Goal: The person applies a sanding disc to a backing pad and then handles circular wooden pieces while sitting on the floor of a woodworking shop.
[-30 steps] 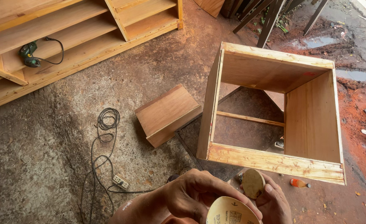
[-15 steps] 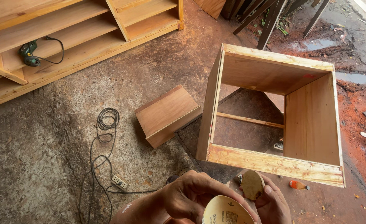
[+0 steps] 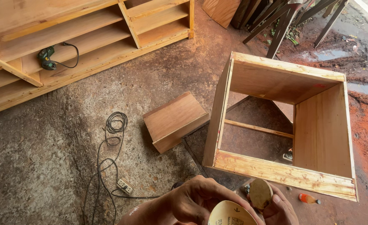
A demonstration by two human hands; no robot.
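While held, sanding disc [image 3: 230,213] face-up

Single view from a camera worn on the person's head, looking steeply down and slightly forward over a concrete floor [image 3: 38,166]. The two hands, left hand [image 3: 192,204] and right hand [image 3: 282,210], sit closest to the lens and are cut by the bottom edge of the frame. An open wooden box frame [image 3: 284,175] stands just beyond them at right, a small wooden block [image 3: 173,121] lies mid-frame, and a long wooden shelf unit [image 3: 79,37] fills the far upper left; no second view overlaps this one.
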